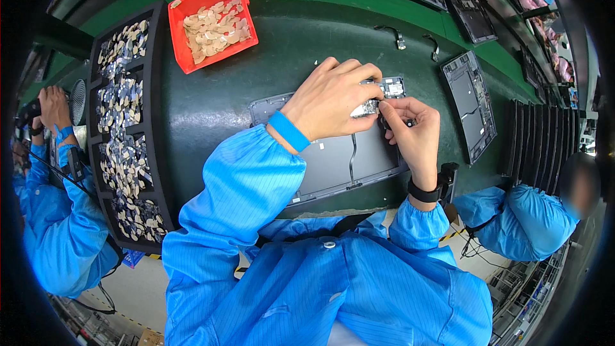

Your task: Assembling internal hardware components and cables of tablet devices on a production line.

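A dark grey laptop housing (pixel 328 165) lies on the bench in front of me, with a thin black cable (pixel 353 154) running down its middle. Along its far edge sits a circuit board (pixel 392 88) with silvery parts. My left hand (pixel 336 97) arches over this board, fingers bent and thumb closed in around a silvery section of it. Close by, my right hand (pixel 415 131) pinches at the board's near edge with thumb and forefinger; whatever lies between those fingertips is too small to make out. Both hands partly cover the board.
A red bin (pixel 182 51) of beige pieces and a black divided tray (pixel 159 122) of small parts stand left. Another housing (pixel 471 109) lies right, with black slotted racks (pixel 541 144) beyond. Small cables (pixel 400 40) lie behind. People in blue sit on both sides.
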